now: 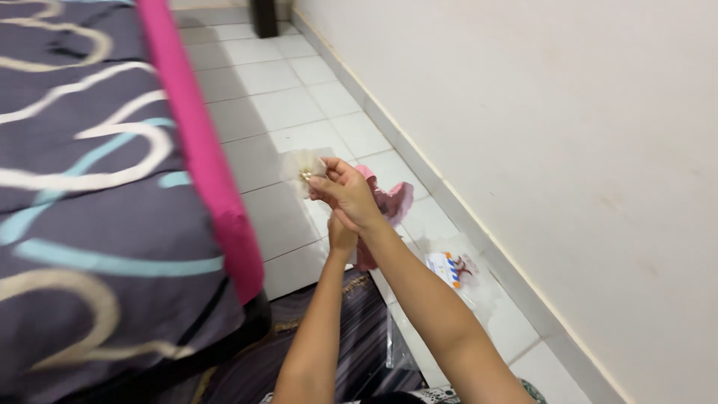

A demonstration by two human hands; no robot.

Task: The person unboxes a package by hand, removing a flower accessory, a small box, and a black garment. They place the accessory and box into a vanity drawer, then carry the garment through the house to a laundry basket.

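My right hand (348, 193) is raised over the tiled floor, its fingers pinched on a small cream fabric flower (303, 164) with a gold bead at its middle. My left hand (340, 238) is just beneath and behind the right wrist, mostly hidden by it; its fingers seem closed on a pink fabric piece (389, 202) that hangs down behind both hands. The two hands touch each other.
A bed with a dark grey swirl-patterned cover (97, 217) and a pink edge (202, 150) fills the left. A white wall (538, 135) runs along the right. On the white floor tiles lie a clear plastic packet (452, 269) and a dark patterned cloth (359, 337).
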